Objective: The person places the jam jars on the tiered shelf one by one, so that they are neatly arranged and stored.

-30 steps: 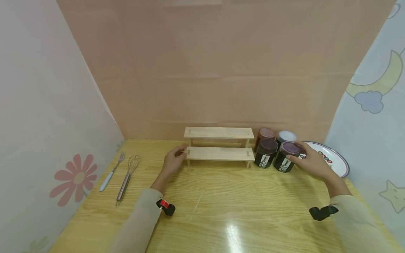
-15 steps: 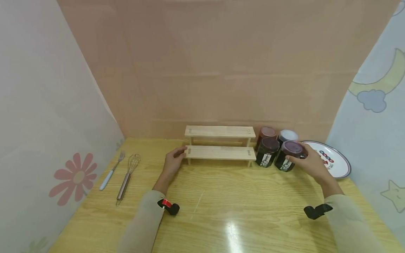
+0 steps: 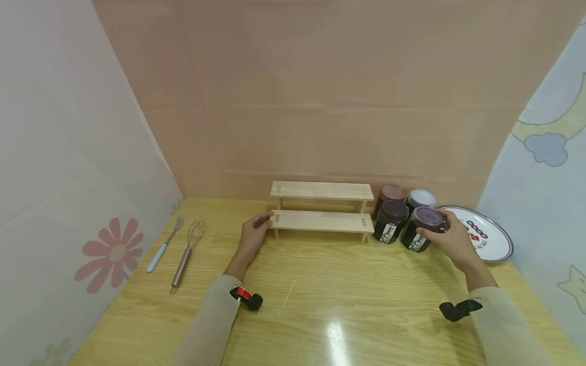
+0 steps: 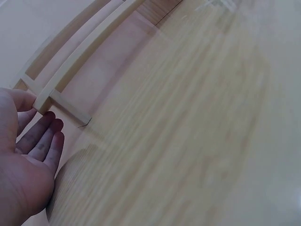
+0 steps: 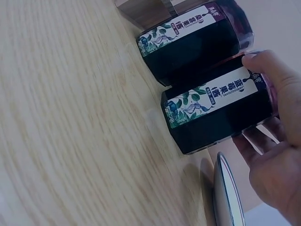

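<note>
Rack, pale wood, two-tier [image 3: 322, 220], one, standing on the table [image 3: 293, 290], the left end of its lower board pinched by the left hand [image 3: 254, 236]. Right of the rack, clustered: a dark-lidded jar [image 3: 389, 229], a reddish-lidded jar [image 3: 392, 192], a white-lidded jar [image 3: 422, 197] and, farthest from the rack at front, a purple-lidded jar [image 3: 416, 237], white label, gripped near its lid by the right hand [image 3: 458, 241]; beyond them, a white plate [image 3: 496, 248], printed. Left of the rack, well apart: a wire whisk [image 3: 184, 260] and, farther out, a blue-handled fork [image 3: 158, 255].
</note>
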Available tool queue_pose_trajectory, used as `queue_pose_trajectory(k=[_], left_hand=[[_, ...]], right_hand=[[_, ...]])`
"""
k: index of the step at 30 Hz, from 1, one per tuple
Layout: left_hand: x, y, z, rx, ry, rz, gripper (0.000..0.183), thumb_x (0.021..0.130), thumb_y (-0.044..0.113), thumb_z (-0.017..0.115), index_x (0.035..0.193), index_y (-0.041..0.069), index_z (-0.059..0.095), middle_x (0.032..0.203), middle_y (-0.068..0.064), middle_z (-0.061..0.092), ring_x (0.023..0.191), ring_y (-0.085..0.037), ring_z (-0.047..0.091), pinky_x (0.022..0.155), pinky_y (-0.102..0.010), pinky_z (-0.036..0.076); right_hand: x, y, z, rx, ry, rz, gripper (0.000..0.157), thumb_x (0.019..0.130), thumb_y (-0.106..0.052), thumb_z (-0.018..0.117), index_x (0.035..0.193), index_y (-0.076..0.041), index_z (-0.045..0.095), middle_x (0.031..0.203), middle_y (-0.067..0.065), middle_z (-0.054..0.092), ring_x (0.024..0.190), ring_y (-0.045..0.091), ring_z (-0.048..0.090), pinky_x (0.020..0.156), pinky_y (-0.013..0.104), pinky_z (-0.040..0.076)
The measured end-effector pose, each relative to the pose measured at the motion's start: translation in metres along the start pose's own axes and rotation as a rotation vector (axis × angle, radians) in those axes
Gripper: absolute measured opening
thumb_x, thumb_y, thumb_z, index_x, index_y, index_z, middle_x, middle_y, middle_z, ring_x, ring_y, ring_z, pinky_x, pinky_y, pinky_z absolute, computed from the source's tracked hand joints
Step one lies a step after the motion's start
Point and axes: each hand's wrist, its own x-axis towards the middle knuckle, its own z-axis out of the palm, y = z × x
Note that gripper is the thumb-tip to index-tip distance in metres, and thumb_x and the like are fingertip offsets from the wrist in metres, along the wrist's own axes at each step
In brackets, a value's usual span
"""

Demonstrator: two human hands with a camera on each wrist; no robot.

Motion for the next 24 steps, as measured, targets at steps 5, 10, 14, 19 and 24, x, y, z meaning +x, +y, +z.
queue_pose_trajectory(k=[5,10,14,19,24], left_hand=[[0.001,0.002,-0.001,-0.006,-0.017,-0.017,0.032,0.102,0.010,0.062,0.134,0.007,0.068,0.145,-0.012,0.063,0.137,-0.027,0.057,0.118,-0.041,0.045],[0.000,0.003,-0.001,-0.011,-0.034,-0.040,0.035,0.104,0.011,0.061,0.138,0.006,0.065,0.149,-0.013,0.060,0.140,-0.027,0.053,0.121,-0.043,0.042],[0.000,-0.001,-0.001,-0.009,-0.012,-0.028,0.032,0.103,0.013,0.063,0.134,0.010,0.069,0.145,-0.010,0.063,0.137,-0.025,0.056,0.118,-0.043,0.044],[0.000,-0.003,-0.001,0.000,-0.001,-0.019,0.030,0.102,0.013,0.063,0.132,0.013,0.071,0.142,-0.008,0.065,0.134,-0.024,0.057,0.116,-0.041,0.047],[0.000,-0.003,-0.001,0.004,-0.005,-0.012,0.030,0.102,0.013,0.063,0.131,0.015,0.071,0.142,-0.006,0.065,0.134,-0.024,0.058,0.114,-0.039,0.049]], right_hand=[[-0.005,-0.004,-0.001,0.023,0.020,-0.026,0.080,0.093,-0.024,0.079,0.153,0.002,0.033,0.131,0.000,0.050,0.102,-0.013,0.047,0.076,0.006,0.049],[-0.014,-0.009,-0.002,0.043,0.018,-0.026,0.077,0.091,-0.024,0.081,0.150,-0.001,0.036,0.122,-0.017,0.050,0.102,-0.014,0.050,0.078,0.005,0.050],[-0.019,-0.016,-0.005,0.047,0.012,-0.030,0.070,0.092,-0.026,0.081,0.147,-0.010,0.040,0.117,-0.024,0.049,0.101,-0.013,0.052,0.077,0.007,0.051],[-0.022,-0.034,-0.014,0.061,-0.005,-0.022,0.073,0.094,-0.026,0.079,0.152,-0.010,0.037,0.120,-0.024,0.050,0.102,-0.015,0.054,0.077,0.010,0.055],[-0.023,-0.062,-0.030,0.016,0.007,-0.010,0.087,0.095,-0.031,0.077,0.161,-0.005,0.026,0.121,-0.029,0.047,0.099,-0.018,0.050,0.071,0.008,0.052]])
